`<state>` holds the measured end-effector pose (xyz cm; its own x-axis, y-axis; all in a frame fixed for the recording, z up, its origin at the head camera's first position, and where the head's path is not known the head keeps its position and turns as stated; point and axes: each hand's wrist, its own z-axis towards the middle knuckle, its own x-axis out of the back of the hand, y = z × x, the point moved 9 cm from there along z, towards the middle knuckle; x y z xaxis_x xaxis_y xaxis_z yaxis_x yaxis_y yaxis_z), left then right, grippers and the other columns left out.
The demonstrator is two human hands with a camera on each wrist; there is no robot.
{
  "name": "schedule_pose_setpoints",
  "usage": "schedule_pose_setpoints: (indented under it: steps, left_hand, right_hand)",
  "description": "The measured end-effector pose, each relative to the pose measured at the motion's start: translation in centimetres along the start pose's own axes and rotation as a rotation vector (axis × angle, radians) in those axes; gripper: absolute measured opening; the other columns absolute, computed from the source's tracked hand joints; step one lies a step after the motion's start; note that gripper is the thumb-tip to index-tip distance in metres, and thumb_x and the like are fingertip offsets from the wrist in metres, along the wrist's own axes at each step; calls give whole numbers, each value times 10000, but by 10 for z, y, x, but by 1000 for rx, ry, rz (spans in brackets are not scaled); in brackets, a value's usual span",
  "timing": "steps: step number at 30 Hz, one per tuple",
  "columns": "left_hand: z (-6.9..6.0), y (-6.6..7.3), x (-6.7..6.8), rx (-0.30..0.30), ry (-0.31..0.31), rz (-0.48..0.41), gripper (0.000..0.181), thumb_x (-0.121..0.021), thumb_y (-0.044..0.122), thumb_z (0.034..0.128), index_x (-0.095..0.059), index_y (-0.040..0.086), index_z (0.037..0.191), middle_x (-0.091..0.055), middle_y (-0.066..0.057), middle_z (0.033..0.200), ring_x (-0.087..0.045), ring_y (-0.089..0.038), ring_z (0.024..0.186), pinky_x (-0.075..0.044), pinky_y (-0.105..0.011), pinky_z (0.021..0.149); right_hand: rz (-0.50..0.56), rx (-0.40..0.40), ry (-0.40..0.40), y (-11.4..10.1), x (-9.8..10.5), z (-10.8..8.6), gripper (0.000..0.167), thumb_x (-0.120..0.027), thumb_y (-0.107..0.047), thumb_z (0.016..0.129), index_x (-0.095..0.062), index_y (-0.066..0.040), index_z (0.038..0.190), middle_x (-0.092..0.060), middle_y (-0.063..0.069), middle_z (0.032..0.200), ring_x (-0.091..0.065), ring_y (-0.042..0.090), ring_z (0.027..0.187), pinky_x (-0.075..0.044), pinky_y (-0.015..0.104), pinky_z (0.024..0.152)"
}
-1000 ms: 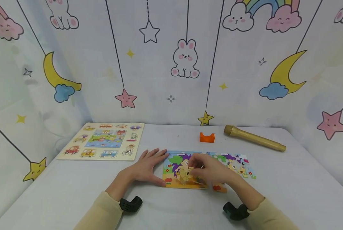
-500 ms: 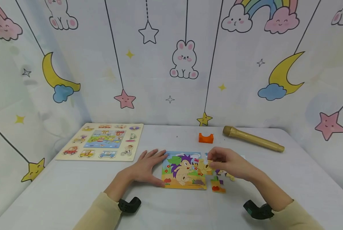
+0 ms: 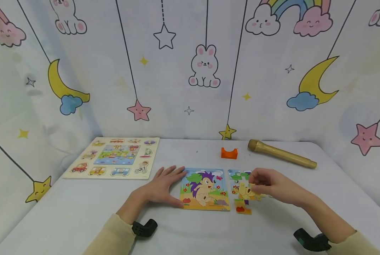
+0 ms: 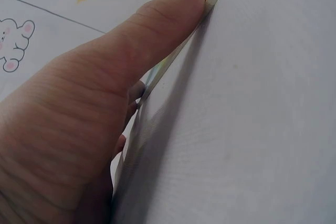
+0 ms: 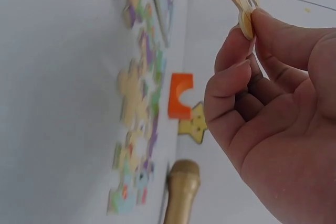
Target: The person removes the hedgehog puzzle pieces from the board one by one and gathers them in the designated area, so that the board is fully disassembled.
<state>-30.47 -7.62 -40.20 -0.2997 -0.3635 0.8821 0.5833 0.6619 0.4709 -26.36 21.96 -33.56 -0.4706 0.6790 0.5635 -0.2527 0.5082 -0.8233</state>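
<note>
A flat puzzle board (image 3: 206,187) with a purple-spined hedgehog picture lies mid-table. My left hand (image 3: 161,187) rests at its left edge, fingers spread and straight; in the left wrist view the thumb (image 4: 157,19) touches the board's edge. My right hand (image 3: 272,184) pinches a yellow puzzle piece (image 3: 245,191) between thumb and fingers. The right wrist view shows that piece raised off the table, its side edge-on. Below it, to the right of the board, lie several loose puzzle pieces (image 3: 241,209), partly hidden by the piece and my hand.
A cream board with vehicle pictures (image 3: 91,170) lies at the back left. Behind the puzzle stands a small orange cradle-shaped block (image 3: 229,153). A gold microphone (image 3: 282,153) lies at the back right, near the patterned cloth wall (image 3: 263,117).
My right hand has moved right, off the hedgehog board and over the loose pieces, carrying the yellow puzzle piece. The hedgehog picture is now uncovered. My left hand stays at the board's edge.
</note>
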Motion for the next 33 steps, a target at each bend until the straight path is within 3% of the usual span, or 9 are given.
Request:
schedule_pose_setpoints:
  steps: [9,17,26,33]
  left_hand:
    - [0,0,1,4,-2,3,1059,-770,650,740,-358,164,1586,-223,5,1664,-91,-323,1527,35,-588,1192]
    - [0,0,1,5,-1,3,1061,-771,649,739,-358,162,1586,-227,2,1664,-91,-322,1527,35,-584,1193]
    - [0,1,0,9,-2,4,1061,-774,647,737,-358,166,1586,-223,5,1665,-91,-323,1527,34,-583,1193]
    - [0,0,-1,15,-2,-1,1061,-769,653,738,-353,175,1589,-220,18,1665,-87,-316,1529,35,-578,1195]
  right_hand:
    - [19,-24,-90,35,0,-25,131,-638,-113,995,-579,-11,1053,-599,71,891,-579,170,797,-498,278,667]
    - [44,-6,-105,54,-6,-29,106,-628,-83,995,-593,-2,1054,-602,33,893,-564,121,789,-478,252,656]
    - [-201,-8,17,51,-4,-29,103,-690,-142,967,-621,-82,1014,-609,-22,905,-567,77,819,-516,234,701]
    - [-264,9,42,50,-4,-31,84,-687,-145,969,-619,-102,990,-604,-71,875,-557,59,788,-513,238,672]
